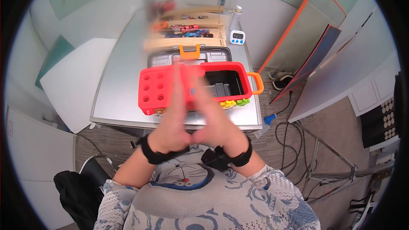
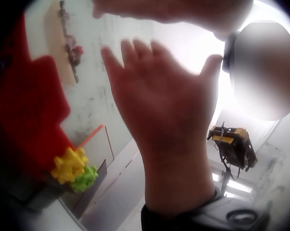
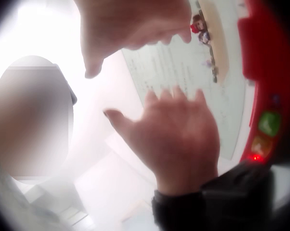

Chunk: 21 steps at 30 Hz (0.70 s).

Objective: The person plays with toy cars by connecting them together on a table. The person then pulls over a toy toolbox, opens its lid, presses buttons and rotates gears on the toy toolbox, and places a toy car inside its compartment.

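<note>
Both hands are raised in front of the body with palms facing each other and fingers stretched out, blurred in the head view. The left hand (image 1: 174, 117) and right hand (image 1: 216, 123) are close together near the wrists, and neither holds anything. The right palm (image 2: 164, 96) shows in the left wrist view, the left palm (image 3: 186, 127) in the right wrist view. Beyond and below them is a red toy toolbox (image 1: 226, 67), partly hidden by the fingers. It has holes on its left top, an orange side handle (image 1: 258, 83), and yellow (image 1: 228, 104) and green (image 1: 243, 102) gears.
The toolbox stands on a metallic table (image 1: 115, 89). Behind it lie a grey tray-like part (image 1: 217, 54) with an orange latch (image 1: 189, 53) and a wooden rack (image 1: 183, 42) of toy cars. A timer (image 1: 237, 38) and white bottle (image 1: 235, 18) stand back right.
</note>
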Available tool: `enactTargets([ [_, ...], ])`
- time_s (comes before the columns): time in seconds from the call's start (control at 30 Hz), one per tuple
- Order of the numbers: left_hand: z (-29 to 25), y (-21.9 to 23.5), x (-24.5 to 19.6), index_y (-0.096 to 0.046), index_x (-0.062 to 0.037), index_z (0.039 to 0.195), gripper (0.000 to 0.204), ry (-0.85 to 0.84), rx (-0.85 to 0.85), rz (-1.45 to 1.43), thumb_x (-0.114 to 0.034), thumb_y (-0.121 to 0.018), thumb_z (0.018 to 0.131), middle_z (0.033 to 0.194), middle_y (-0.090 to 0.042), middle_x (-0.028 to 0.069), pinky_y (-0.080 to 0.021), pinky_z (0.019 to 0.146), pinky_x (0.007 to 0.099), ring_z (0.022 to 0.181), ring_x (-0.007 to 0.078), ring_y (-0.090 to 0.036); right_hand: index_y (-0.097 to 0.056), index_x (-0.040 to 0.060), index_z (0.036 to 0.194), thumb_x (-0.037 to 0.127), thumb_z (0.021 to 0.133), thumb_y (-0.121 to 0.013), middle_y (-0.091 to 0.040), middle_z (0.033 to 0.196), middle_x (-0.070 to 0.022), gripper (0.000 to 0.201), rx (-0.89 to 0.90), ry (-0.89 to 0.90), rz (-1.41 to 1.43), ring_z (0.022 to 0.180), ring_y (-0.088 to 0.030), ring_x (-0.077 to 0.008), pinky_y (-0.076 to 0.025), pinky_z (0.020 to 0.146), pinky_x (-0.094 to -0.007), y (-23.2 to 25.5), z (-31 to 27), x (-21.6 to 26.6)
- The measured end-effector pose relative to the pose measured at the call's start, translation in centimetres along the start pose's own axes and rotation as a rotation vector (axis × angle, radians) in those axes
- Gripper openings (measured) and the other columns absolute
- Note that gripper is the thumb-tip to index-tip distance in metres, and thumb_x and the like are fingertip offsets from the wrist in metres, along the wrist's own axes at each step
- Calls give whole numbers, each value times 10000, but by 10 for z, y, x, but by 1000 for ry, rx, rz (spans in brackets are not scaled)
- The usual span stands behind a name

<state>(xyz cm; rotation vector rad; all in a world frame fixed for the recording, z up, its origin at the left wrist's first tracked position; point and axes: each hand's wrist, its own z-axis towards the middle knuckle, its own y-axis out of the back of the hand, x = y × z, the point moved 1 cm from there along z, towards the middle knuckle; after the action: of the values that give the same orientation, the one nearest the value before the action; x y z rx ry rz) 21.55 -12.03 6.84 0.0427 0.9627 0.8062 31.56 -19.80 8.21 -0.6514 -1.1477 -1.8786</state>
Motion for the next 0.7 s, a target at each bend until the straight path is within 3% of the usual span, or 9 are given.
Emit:
enactTargets([
  [0.03,-6,-6,1,101,-44,1395,1066,-2,1,-2,-709,-411,737,1463,94,180,-39,1082,439,1358,293,53,-16,-7,1395,712,639,-553,12,1454,-226,1173,-28,202,134,1354,-14,-349,-101,1086,-407,-16,6,-2],
  [0.13,-11,-9,3,133,-32,1384,1088,-56,-105,-193,-713,-412,734,1458,122,180,-62,1081,439,1359,286,57,36,-33,1386,679,667,-500,32,1460,-217,1145,-1,165,99,1362,-38,-310,-100,1081,-375,-17,8,1],
  [0.2,-7,2,-10,259,5,1319,1329,159,4,-311,-770,-548,600,1425,228,197,-155,1062,416,1356,294,4,-15,-9,1394,720,621,-554,15,1451,-234,1192,11,163,146,1352,-9,-356,-110,1084,-412,-12,9,5],
  [0.27,-8,-1,12,247,4,1324,1336,-109,21,-217,-773,-553,588,1425,225,202,-122,1068,415,1356,309,34,-16,-8,1395,683,599,-601,16,1452,-232,1206,9,248,104,1354,-18,-348,-119,1084,-410,-10,13,9],
  [0.37,-10,0,12,223,7,1335,1283,-175,9,-83,-753,-534,631,1427,209,214,-101,1074,405,1357,321,18,-18,-11,1394,607,610,-640,-1,1454,-229,1176,-11,189,104,1354,-43,-343,-130,1084,-400,-15,10,9],
  [0.43,-14,1,6,142,13,1367,1172,136,36,-141,-720,-486,701,1445,111,232,-82,1078,401,1356,331,-24,-19,-12,1394,569,631,-644,-10,1455,-227,1144,-10,107,69,1353,-54,-343,-130,1085,-394,-15,2,-6],
  [0.5,-11,17,20,98,19,1376,1112,76,124,-9,-702,-454,735,1447,52,238,-82,1079,400,1356,328,-44,-23,-16,1391,545,683,-615,-39,1454,-225,1081,-28,-16,-8,1350,-78,-342,-132,1086,-382,-5,-4,-20],
  [0.53,-6,22,21,55,25,1384,1053,28,216,117,-685,-421,768,1449,-6,244,-81,1080,400,1355,325,-65,-22,-13,1394,322,715,-638,-33,1460,-211,976,-114,59,-65,1357,-61,-320,-115,1092,-377,3,-4,-20],
  [0.7,23,9,-2,19,27,1389,1017,-28,-283,-265,-677,-396,785,1443,-71,244,-87,1082,405,1353,319,-97,6,1,1400,-41,526,-502,-2,1470,-187,1012,-541,36,135,1365,-13,-295,-74,1098,-370,24,-5,7],
])
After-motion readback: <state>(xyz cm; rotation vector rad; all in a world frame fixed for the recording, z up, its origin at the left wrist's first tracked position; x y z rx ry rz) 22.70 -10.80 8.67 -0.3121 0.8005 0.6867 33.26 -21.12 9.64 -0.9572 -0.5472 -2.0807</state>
